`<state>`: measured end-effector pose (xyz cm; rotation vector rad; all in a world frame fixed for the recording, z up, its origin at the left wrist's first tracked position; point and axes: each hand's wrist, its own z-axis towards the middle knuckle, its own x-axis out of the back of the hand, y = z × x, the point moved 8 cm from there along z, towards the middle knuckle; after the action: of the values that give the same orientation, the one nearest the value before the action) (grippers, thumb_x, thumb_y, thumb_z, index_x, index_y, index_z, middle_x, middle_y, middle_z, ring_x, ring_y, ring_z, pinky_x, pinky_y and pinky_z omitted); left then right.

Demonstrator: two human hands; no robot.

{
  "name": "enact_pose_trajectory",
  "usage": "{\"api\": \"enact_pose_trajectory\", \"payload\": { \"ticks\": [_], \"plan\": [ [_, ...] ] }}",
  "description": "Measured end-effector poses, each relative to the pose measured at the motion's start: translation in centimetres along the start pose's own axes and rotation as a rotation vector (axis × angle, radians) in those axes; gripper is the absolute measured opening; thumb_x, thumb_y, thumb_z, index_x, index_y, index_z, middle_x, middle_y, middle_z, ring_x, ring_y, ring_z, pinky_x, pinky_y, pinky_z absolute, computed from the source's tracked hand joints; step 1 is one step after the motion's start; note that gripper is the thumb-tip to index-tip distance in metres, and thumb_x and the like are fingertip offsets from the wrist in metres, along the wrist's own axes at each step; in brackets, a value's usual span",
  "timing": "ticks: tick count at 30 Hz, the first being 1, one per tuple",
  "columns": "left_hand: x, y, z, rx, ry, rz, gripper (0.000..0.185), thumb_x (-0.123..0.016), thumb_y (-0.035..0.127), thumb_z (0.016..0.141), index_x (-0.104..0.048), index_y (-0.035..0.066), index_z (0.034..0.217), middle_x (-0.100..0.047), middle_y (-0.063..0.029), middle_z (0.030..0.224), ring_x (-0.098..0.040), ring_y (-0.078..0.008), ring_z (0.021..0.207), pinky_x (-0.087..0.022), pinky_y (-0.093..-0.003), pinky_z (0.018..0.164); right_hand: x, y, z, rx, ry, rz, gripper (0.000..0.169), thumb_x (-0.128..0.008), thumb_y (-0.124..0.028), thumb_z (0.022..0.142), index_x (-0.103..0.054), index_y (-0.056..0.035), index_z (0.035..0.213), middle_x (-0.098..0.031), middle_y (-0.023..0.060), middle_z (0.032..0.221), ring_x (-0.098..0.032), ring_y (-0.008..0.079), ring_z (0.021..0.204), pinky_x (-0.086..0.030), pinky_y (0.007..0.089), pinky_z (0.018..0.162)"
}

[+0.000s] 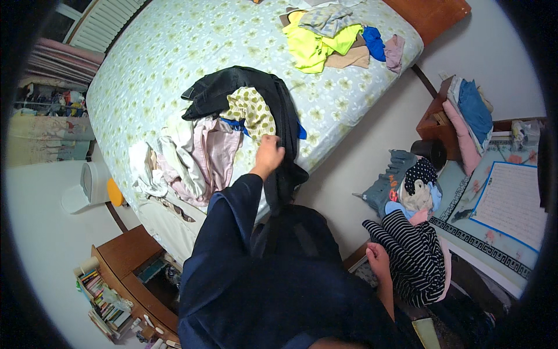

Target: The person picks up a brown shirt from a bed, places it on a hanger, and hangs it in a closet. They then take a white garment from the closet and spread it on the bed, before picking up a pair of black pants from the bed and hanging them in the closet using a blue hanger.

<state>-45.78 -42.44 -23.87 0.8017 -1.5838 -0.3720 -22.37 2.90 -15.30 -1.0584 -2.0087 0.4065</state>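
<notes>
My left hand [269, 157] reaches over the bed, fingers curled at the lower edge of a cream cloth with green dots [250, 111]; whether it grips the cloth is unclear. That cloth lies on black trousers [285, 126], with bits of a blue cloth [301, 131] showing from beneath. Pale pink [224, 150] and white garments [146, 170] are heaped on the left. My right hand [378, 261] is low beside a black-and-white striped garment [414, 257], its fingers partly curled; no held thing can be made out.
On the bed's far side is another pile with a neon yellow shirt [305, 48]. At right, a grey bag [383, 187] and small clothes lie by a glass-topped table [462, 192] bearing a written sheet. A wooden cabinet [130, 251] stands at lower left.
</notes>
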Motion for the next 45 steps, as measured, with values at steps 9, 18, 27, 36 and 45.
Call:
{"api": "enact_pose_trajectory", "payload": {
  "ticks": [9, 18, 27, 36, 45],
  "plan": [
    [-0.6, -13.1, 8.3, 0.284, 0.071, 0.0, 0.036, -0.068, 0.031, 0.069, -0.066, 0.017, 0.102, -0.027, -0.0242, 0.14, -0.029, -0.0367, 0.127, -0.024, -0.039, 0.106, -1.5, -3.2, 1.6, -0.112, -0.127, -0.267, 0.027, -0.057, -0.019, 0.086, -0.057, -0.0012, 0.107, -0.06, 0.0129, 0.1, -0.059, 0.0232, 0.091, -0.047, 0.0325, 0.079],
    [-2.1, -11.1, 8.3, 0.45, 0.13, -1.01, 0.025, -0.063, 0.012, 0.082, -0.063, 0.003, 0.105, -0.065, -0.0023, 0.094, -0.058, -0.0084, 0.081, -0.045, -0.0223, 0.074, -2.5, -7.4, 4.3, -0.02, -0.172, -0.217, 0.025, -0.056, -0.015, 0.087, -0.056, -0.0005, 0.106, -0.06, 0.0101, 0.095, -0.059, 0.0184, 0.086, -0.046, 0.0294, 0.077],
    [4.4, 9.4, -4.8, 0.05, -0.551, -1.129, 0.011, -0.063, 0.005, 0.082, -0.067, 0.002, 0.091, -0.066, -0.003, 0.088, -0.06, -0.0087, 0.08, -0.047, -0.0233, 0.076, -3.7, -12.7, 7.9, 0.144, -0.182, -0.05, 0.025, -0.055, -0.018, 0.088, -0.058, -0.0004, 0.105, -0.059, 0.0103, 0.099, -0.059, 0.0197, 0.087, -0.046, 0.0299, 0.077],
    [4.4, 26.9, -17.7, -0.5, -1.417, -1.187, 0.012, -0.062, 0.003, 0.08, -0.066, 0.0, 0.09, -0.067, -0.0073, 0.087, -0.062, -0.0142, 0.083, -0.047, -0.0261, 0.076, -7.6, -19.9, 3.9, -0.326, -0.464, 1.459, 0.052, -0.049, -0.041, 0.09, -0.045, -0.0023, 0.124, -0.055, 0.0107, 0.116, -0.055, 0.0213, 0.103, -0.045, 0.0335, 0.087],
    [-0.7, 27.7, -25.4, -0.511, -1.692, -1.036, 0.012, -0.061, 0.009, 0.084, -0.064, 0.002, 0.093, -0.065, -0.0028, 0.087, -0.058, -0.0094, 0.083, -0.045, -0.0246, 0.077, -2.0, -13.3, -0.4, -0.287, -0.127, 1.724, 0.036, -0.053, -0.02, 0.088, -0.05, -0.0014, 0.119, -0.061, 0.0151, 0.108, -0.062, 0.0234, 0.094, -0.05, 0.0339, 0.082]
  ]
}}
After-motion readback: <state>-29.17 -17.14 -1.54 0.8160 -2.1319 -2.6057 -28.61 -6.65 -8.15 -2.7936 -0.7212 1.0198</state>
